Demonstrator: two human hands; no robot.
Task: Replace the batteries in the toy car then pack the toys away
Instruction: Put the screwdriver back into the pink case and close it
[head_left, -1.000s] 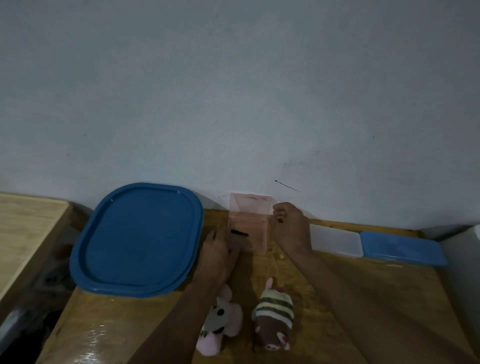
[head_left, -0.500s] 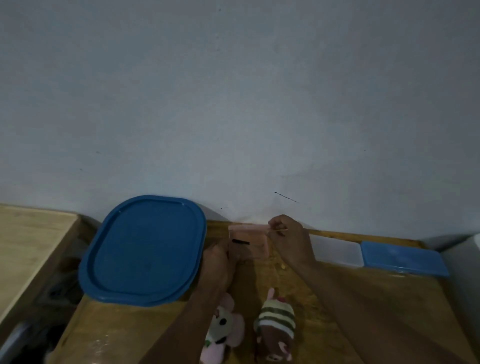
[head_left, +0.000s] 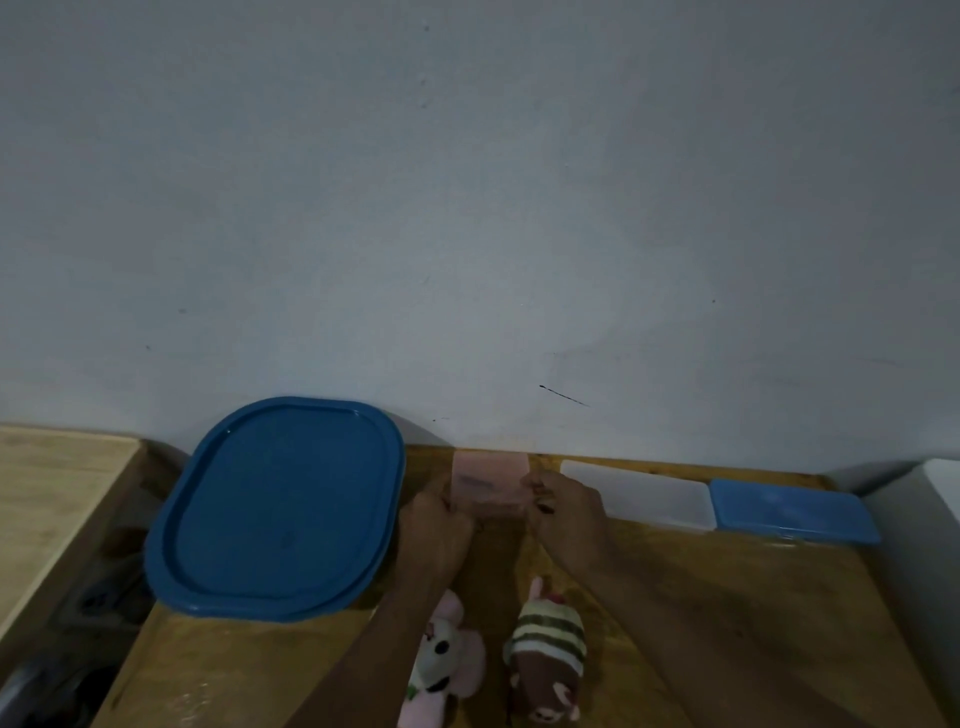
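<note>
Left hand (head_left: 436, 527) and right hand (head_left: 569, 512) are clasping opposite sides of the pink box (head_left: 488, 480) standing at the wall; even pressure is probably keeping it square. 2 toys, pink plush (head_left: 449, 667) and striped plush (head_left: 548, 649), are lying nearer the person than the box. Blue lid (head_left: 275, 509) and white case (head_left: 639, 493) are flanking it.

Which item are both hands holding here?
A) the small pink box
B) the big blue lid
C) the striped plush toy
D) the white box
A: the left hand and the right hand grip opposite sides of the pink box; the other items lie untouched.
</note>
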